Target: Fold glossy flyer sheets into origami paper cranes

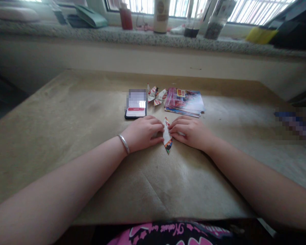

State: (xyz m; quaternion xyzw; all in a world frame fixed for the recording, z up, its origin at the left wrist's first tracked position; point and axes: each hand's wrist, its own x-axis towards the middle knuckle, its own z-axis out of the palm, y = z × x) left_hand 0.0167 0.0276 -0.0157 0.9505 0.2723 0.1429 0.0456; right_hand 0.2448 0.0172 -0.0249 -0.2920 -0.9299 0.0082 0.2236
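Note:
A narrow, diamond-shaped piece of folded paper (pixel 167 136), white with printed orange, red and dark patches, lies on the table between my two hands. My left hand (pixel 150 131), a silver bangle at its wrist, has thumb and fingertips against the paper's left edge. From the other side, my right hand (pixel 188 131) presses its fingertips on the right edge. Both hands rest low on the tabletop with fingers closed in on the paper. The paper's two pointed ends stick out, one away from me and one towards me.
Beyond my left hand lies a phone (pixel 135 104) with its screen lit. Folded paper shapes (pixel 156 95) stand beside it, then a stack of printed sheets (pixel 185 102). A blurred blue item (pixel 295 126) is at the table's right. Bottles (pixel 161 17) line the granite windowsill (pixel 91 35).

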